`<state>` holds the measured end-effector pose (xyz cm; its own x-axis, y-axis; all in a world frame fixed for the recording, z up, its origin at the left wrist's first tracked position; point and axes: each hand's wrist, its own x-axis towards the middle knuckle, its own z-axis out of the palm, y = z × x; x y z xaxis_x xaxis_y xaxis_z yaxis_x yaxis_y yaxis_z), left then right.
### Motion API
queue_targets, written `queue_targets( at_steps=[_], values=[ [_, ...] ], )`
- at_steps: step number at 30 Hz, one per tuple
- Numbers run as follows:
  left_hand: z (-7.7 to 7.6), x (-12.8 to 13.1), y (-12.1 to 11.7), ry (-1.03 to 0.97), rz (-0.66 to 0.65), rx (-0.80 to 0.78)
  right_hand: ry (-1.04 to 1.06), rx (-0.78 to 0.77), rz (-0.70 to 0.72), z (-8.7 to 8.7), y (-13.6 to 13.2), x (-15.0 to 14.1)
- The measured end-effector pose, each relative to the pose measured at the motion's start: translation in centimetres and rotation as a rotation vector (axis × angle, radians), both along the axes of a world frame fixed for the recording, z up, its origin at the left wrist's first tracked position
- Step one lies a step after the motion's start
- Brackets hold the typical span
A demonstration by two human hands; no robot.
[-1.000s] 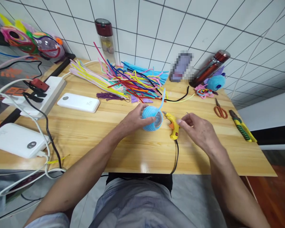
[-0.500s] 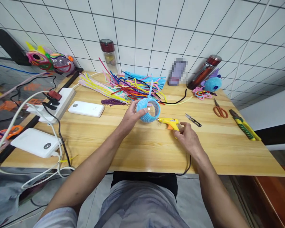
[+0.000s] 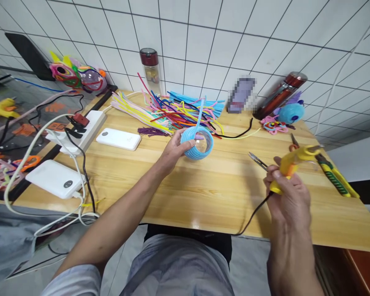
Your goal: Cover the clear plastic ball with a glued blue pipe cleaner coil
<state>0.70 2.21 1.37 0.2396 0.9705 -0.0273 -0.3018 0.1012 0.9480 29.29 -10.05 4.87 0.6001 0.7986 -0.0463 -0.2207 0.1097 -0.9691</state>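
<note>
My left hand (image 3: 178, 147) is closed on a clear round shape wrapped in light blue pipe cleaner (image 3: 189, 144), its thumb over the rim and a loose blue end sticking up. My right hand (image 3: 288, 191) is wrapped round the handle of a yellow hot glue gun (image 3: 296, 161), raised above the table with its nozzle pointing right. A black cord runs down from the gun over the table's front edge. Thread snips (image 3: 258, 161) lie just left of the right hand. Scissors (image 3: 292, 139) are partly hidden behind the gun.
A heap of coloured pipe cleaners (image 3: 179, 113) lies along the wall. White power banks (image 3: 119, 139), a power strip (image 3: 89, 129) and tangled cables fill the left. Pliers (image 3: 336, 176) lie at the right. A red flask (image 3: 279, 96) and a blue fluffy figure (image 3: 291, 112) stand at the back.
My right hand has lifted the glue gun away from the blue-wrapped piece, to the right, and its nozzle has turned from left to right. My left hand still holds the piece.
</note>
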Motion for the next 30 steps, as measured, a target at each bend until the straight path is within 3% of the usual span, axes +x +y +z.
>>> queue_targets(
  at_steps=[3, 8, 13, 16, 19, 22, 25, 30],
  values=[
    [0.4, 0.0, -0.3, 0.049, -0.027, 0.001, -0.101, 0.053, -0.033, 0.2, -0.2, 0.5],
    [1.4, -0.2, -0.9, 0.269, -0.171, 0.098, -0.401, -0.098, 0.075, -1.5, -0.9, 1.3],
    [1.2, -0.3, -1.1, 0.443, -0.358, 0.138, -0.150, -0.151, 0.257, -1.0, -1.7, 0.8],
    [0.9, -0.4, -1.1, 0.527, -0.348, 0.181, -0.004, -0.154, 0.212, 0.1, -2.1, 0.6],
    [1.0, -0.6, -1.0, 0.519, -0.362, 0.208, -0.006, -0.149, 0.120, 0.4, -2.3, 0.9],
    [1.2, -0.7, -1.0, 0.493, -0.455, 0.193, -0.038, -0.172, 0.148, 0.0, -2.4, 1.2],
    [1.3, -0.7, -1.0, 0.506, -0.499, 0.179, -0.011, -0.192, 0.280, -0.2, -2.5, 1.1],
    [0.9, -0.6, -0.6, 0.468, -0.460, 0.191, 0.002, -0.167, 0.531, 0.9, -2.3, 0.3]
  ],
)
